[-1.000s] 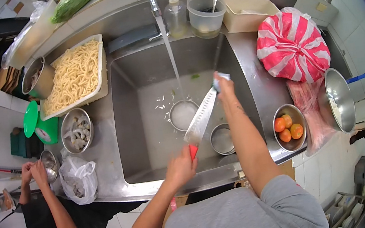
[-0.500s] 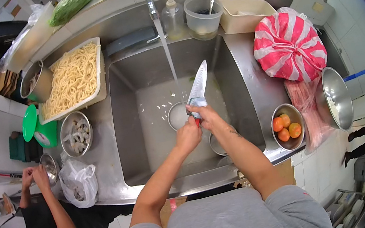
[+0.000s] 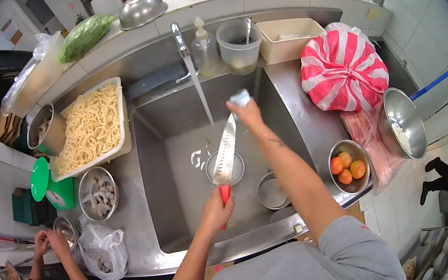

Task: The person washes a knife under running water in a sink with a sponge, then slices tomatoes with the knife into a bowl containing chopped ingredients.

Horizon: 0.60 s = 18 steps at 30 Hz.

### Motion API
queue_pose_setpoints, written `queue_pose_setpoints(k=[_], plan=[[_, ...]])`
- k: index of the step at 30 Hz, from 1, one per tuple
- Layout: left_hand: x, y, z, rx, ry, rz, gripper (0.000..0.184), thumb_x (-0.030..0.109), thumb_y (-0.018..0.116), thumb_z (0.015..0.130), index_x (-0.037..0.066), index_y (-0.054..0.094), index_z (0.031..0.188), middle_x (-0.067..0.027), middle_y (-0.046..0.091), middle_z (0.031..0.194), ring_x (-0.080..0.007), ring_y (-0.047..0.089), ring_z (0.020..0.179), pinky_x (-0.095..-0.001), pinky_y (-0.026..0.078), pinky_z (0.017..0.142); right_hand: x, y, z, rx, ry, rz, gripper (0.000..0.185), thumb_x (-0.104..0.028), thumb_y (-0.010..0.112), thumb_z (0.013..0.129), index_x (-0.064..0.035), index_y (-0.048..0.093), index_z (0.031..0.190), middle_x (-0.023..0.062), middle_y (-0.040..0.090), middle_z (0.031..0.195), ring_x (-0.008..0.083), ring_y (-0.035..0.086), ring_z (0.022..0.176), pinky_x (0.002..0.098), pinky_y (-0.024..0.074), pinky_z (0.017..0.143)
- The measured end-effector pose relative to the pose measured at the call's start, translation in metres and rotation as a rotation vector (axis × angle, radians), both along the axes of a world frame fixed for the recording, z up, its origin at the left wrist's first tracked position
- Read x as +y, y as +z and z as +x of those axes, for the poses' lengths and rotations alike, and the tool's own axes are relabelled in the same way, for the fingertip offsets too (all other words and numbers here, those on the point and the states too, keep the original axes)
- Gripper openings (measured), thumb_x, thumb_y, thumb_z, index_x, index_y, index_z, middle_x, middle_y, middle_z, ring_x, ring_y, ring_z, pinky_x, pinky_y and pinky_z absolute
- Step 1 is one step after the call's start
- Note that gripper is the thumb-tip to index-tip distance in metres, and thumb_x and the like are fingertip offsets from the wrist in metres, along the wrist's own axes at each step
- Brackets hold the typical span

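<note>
Kitchen knife [image 3: 227, 151] hangs over the sink [image 3: 175, 218], L hand [image 3: 216, 210] wrapped tight round its red handle [image 3: 225, 194]. Blade points away from the body & slightly R; long axis runs approx. straight from L hand twd R hand [image 3: 247, 114], which pinches a wadded cloth [image 3: 240, 98] right by the tip. L hand is nearer the body, R farther out; cloth-to-blade contact: can't tell.
</note>
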<state>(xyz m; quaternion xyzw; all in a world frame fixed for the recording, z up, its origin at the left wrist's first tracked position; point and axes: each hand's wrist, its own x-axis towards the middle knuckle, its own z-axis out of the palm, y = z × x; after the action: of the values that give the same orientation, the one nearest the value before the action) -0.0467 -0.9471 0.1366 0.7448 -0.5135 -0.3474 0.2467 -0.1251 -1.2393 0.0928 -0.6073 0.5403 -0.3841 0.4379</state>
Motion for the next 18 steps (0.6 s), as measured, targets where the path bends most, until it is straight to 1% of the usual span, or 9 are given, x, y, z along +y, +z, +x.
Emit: queue_pose_setpoints(k=[2, 4, 6, 8, 11, 13, 14, 15, 18], plan=[[-0.003, -0.005, 0.013, 0.001, 0.047, 0.048, 0.046, 0.029, 0.06, 0.082, -0.003, 0.046, 0.112, -0.0277, 0.062, 0.084, -0.0446, 0.061, 0.079, -0.0491, 0.048, 0.07, -0.013, 0.066, 0.009, 0.143, -0.112, -0.281, 0.075, -0.051, 0.079, 0.063, 0.0063, 0.058, 0.106, 0.0265, 0.056, 0.109, 0.0321, 0.058, 0.099, 0.0386, 0.0469, 0.082], [-0.016, -0.016, 0.026, -0.023, 0.062, 0.094, 0.047, 0.03, 0.061, 0.08, -0.004, 0.048, 0.111, -0.0272, 0.063, 0.086, -0.0442, 0.061, 0.081, -0.0484, 0.048, 0.072, -0.049, 0.125, 0.012, 0.075, -0.047, -0.377, 0.093, -0.056, 0.08, 0.057, 0.0104, 0.049, 0.114, 0.035, 0.044, 0.12, 0.0414, 0.05, 0.11, 0.0437, 0.0442, 0.089], [-0.029, -0.01, 0.032, -0.05, 0.02, 0.169, 0.045, 0.03, 0.062, 0.079, -0.004, 0.052, 0.106, -0.0273, 0.063, 0.089, -0.0432, 0.061, 0.084, -0.0474, 0.049, 0.074, -0.102, 0.163, 0.02, 0.17, -0.11, -0.374, 0.097, -0.061, 0.078, 0.056, 0.0116, 0.049, 0.115, 0.0337, 0.046, 0.118, 0.0419, 0.051, 0.108, 0.0431, 0.0434, 0.091], [-0.044, -0.008, 0.037, -0.066, -0.021, 0.219, 0.043, 0.03, 0.062, 0.078, -0.005, 0.055, 0.102, -0.0274, 0.063, 0.092, -0.042, 0.062, 0.087, -0.0464, 0.049, 0.076, -0.148, 0.169, 0.031, 0.339, -0.228, -0.548, 0.099, -0.063, 0.075, 0.058, 0.0115, 0.047, 0.118, 0.0347, 0.043, 0.124, 0.0407, 0.049, 0.112, 0.0441, 0.0432, 0.091], [-0.067, -0.027, 0.042, -0.076, -0.064, 0.26, 0.042, 0.032, 0.063, 0.078, -0.005, 0.057, 0.098, -0.0271, 0.063, 0.092, -0.0396, 0.063, 0.087, -0.045, 0.05, 0.077, -0.122, 0.179, 0.04, 0.456, -0.261, -0.879, 0.072, -0.049, 0.073, 0.07, 0.0093, 0.056, 0.108, 0.0327, 0.055, 0.113, 0.0366, 0.057, 0.104, 0.0418, 0.0479, 0.084], [-0.084, -0.049, 0.042, -0.096, -0.059, 0.271, 0.046, 0.035, 0.064, 0.079, -0.006, 0.056, 0.097, -0.0259, 0.064, 0.088, -0.0375, 0.064, 0.082, -0.0439, 0.05, 0.072, -0.065, 0.157, 0.052, 0.035, 0.085, -0.412, 0.038, -0.029, 0.064, 0.08, 0.0069, 0.063, 0.093, 0.0247, 0.065, 0.084, 0.0323, 0.065, 0.079, 0.039, 0.0522, 0.072], [-0.092, -0.055, 0.042, -0.104, -0.054, 0.264, 0.046, 0.035, 0.064, 0.079, -0.007, 0.056, 0.097, -0.0259, 0.064, 0.087, -0.0376, 0.064, 0.081, -0.0437, 0.05, 0.072, -0.055, 0.115, 0.064, -0.083, 0.159, -0.518, 0.022, -0.016, 0.056, 0.083, 0.0031, 0.066, 0.079, 0.0142, 0.062, 0.059, 0.0261, 0.062, 0.055, 0.0345, 0.0511, 0.054], [-0.1, -0.061, 0.041, -0.115, -0.048, 0.258, 0.046, 0.035, 0.063, 0.079, -0.007, 0.056, 0.097, -0.0259, 0.064, 0.086, -0.0377, 0.064, 0.081, -0.0436, 0.05, 0.072, -0.023, 0.11, 0.072, -0.26, 0.266, 0.06, 0.019, -0.015, 0.056, 0.084, 0.0008, 0.065, 0.082, 0.0101, 0.061, 0.06, 0.0184, 0.059, 0.051, 0.0304, 0.0457, 0.044], [-0.107, -0.066, 0.038, -0.173, -0.001, 0.227, 0.044, 0.034, 0.062, 0.081, -0.007, 0.055, 0.097, -0.0236, 0.064, 0.082, -0.0354, 0.064, 0.076, -0.0428, 0.05, 0.07, -0.005, 0.061, 0.106, -0.604, 0.245, 0.777, 0.017, -0.014, 0.054, 0.087, -0.0074, 0.054, 0.072, 0.0004, 0.046, 0.052, 0.0099, 0.042, 0.04, 0.0235, 0.0309, 0.035]])
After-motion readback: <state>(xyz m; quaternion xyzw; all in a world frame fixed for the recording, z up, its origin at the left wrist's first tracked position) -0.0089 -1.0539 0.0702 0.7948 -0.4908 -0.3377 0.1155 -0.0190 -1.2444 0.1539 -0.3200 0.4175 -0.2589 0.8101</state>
